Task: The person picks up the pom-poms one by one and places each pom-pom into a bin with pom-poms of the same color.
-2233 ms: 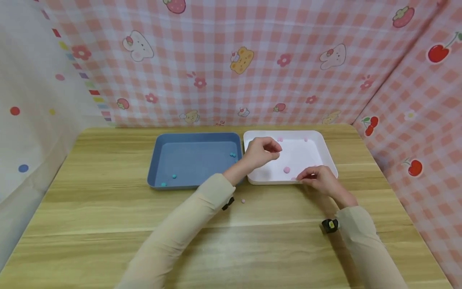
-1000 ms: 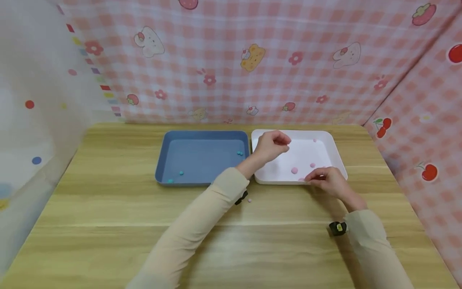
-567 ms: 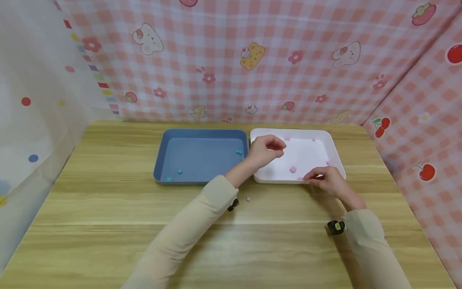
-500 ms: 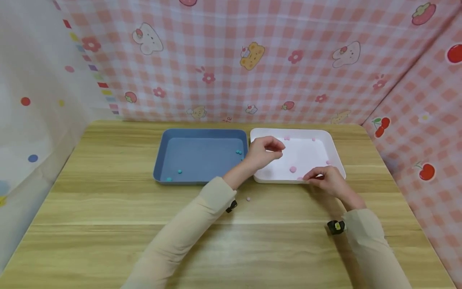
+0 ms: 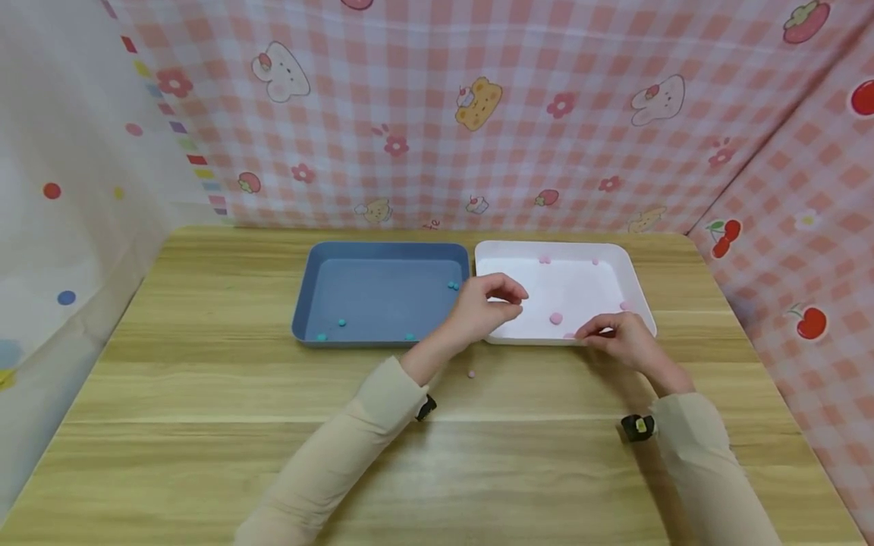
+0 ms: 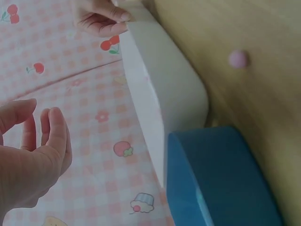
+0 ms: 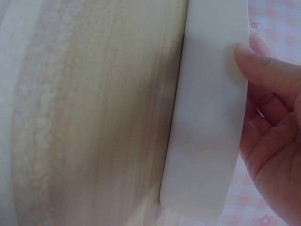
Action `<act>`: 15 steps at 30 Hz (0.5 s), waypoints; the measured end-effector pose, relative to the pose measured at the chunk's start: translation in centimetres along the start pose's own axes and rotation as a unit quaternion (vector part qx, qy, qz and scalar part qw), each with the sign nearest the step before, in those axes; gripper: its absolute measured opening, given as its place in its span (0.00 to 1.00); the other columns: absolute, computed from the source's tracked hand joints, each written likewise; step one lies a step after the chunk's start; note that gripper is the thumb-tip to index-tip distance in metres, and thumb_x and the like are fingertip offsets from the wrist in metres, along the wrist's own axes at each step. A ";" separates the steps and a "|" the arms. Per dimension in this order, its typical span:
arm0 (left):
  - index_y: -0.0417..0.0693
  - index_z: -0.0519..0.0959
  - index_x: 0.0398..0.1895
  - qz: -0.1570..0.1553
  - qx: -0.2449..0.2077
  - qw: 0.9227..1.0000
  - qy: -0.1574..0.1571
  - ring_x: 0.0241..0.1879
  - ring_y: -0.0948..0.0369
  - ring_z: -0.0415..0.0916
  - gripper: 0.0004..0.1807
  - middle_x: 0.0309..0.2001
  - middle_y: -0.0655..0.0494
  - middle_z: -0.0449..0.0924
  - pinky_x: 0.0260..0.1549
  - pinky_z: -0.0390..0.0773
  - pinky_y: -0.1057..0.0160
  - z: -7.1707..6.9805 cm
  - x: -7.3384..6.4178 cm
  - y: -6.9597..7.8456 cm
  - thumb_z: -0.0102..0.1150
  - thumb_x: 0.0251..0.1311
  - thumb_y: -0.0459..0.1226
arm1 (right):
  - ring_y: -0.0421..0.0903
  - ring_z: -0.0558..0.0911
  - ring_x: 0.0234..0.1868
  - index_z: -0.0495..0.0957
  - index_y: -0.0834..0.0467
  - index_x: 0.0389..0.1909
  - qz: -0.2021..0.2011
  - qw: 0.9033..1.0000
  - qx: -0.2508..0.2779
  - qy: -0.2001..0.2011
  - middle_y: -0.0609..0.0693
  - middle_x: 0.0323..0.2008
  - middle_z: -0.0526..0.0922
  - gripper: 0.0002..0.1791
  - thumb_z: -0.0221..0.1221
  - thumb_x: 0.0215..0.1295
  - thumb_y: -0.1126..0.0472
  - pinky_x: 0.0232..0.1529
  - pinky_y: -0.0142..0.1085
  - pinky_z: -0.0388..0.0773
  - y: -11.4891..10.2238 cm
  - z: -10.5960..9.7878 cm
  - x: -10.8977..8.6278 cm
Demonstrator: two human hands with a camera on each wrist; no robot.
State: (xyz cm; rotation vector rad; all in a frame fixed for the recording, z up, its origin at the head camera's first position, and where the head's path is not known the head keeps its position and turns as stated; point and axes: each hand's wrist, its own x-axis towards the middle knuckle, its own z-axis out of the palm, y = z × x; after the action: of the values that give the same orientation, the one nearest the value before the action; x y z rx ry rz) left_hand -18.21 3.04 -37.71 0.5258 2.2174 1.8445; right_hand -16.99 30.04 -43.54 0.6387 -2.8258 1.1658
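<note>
My left hand (image 5: 481, 307) hovers over the near left corner of the white tray (image 5: 583, 292), fingers bent loosely. In the left wrist view a gap separates its thumb from the fingers (image 6: 56, 134), and nothing shows between them. At the tray's near right edge my right hand (image 5: 624, 343) pinches the rim. The right wrist view has its thumb (image 7: 265, 70) against the outer wall, the other fingers partly hidden behind it. Several pink balls lie in this tray, the biggest one a pink ball (image 5: 556, 318) near the front.
Left of the white tray stands a blue tray (image 5: 378, 296) holding several teal balls, such as the teal ball (image 5: 342, 323). A small pink ball (image 5: 471, 374) lies on the wooden table (image 5: 526, 470) in front. A checked cloth (image 5: 423, 121) hangs behind.
My left hand has drawn back from the white tray's middle, leftward and nearer to me. A teal ball at the blue tray's front edge is now uncovered. My right hand stays on the rim.
</note>
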 end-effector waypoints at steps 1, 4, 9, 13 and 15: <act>0.33 0.80 0.36 0.001 -0.001 1.000 -0.002 0.37 0.60 0.77 0.06 0.35 0.43 0.80 0.31 0.75 0.73 0.0 -0.3 -0.1 0.59 0.54 0.25 | 0.29 0.75 0.27 0.83 0.65 0.25 -0.001 1.000 0.000 0.001 0.53 0.25 0.84 0.06 0.65 0.48 0.78 0.28 0.22 0.76 0.0 0.0 0.0; 0.32 0.79 0.35 0.003 -0.004 1.000 -0.013 0.36 0.59 0.78 0.06 0.35 0.41 0.79 0.32 0.77 0.72 0.0 -1.2 -0.7 0.58 0.54 0.23 | 0.29 0.76 0.27 0.83 0.65 0.25 -0.004 1.000 0.001 0.002 0.54 0.25 0.84 0.06 0.65 0.48 0.78 0.28 0.22 0.76 0.1 0.0 0.0; 0.31 0.79 0.35 -0.005 0.004 0.999 -0.035 0.36 0.56 0.78 0.06 0.36 0.38 0.79 0.37 0.79 0.70 0.1 -2.5 -1.8 0.57 0.54 0.21 | 0.29 0.76 0.27 0.83 0.66 0.26 -0.004 1.000 0.000 0.003 0.53 0.25 0.84 0.07 0.65 0.47 0.79 0.28 0.22 0.76 0.2 0.0 0.0; 0.30 0.79 0.34 0.005 0.030 0.999 -0.042 0.36 0.54 0.78 0.06 0.35 0.40 0.79 0.37 0.79 0.71 0.1 -3.2 -2.5 0.56 0.52 0.20 | 0.28 0.75 0.27 0.83 0.66 0.25 -0.006 1.000 -0.001 0.005 0.54 0.24 0.84 0.06 0.65 0.48 0.79 0.28 0.22 0.76 0.2 0.0 0.0; 0.31 0.79 0.34 0.006 0.050 0.998 -0.047 0.36 0.55 0.78 0.07 0.35 0.42 0.80 0.37 0.78 0.72 0.2 -3.6 -2.8 0.57 0.52 0.20 | 0.28 0.75 0.27 0.83 0.66 0.25 -0.007 1.000 0.000 0.005 0.54 0.24 0.84 0.07 0.64 0.48 0.79 0.28 0.22 0.76 0.1 0.0 0.0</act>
State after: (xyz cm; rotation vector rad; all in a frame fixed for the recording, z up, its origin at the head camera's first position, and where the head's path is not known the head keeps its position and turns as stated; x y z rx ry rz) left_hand -15.26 1.38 -40.71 0.6320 2.2560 1.6845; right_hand -17.04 30.09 -43.66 0.6489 -2.8082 1.1647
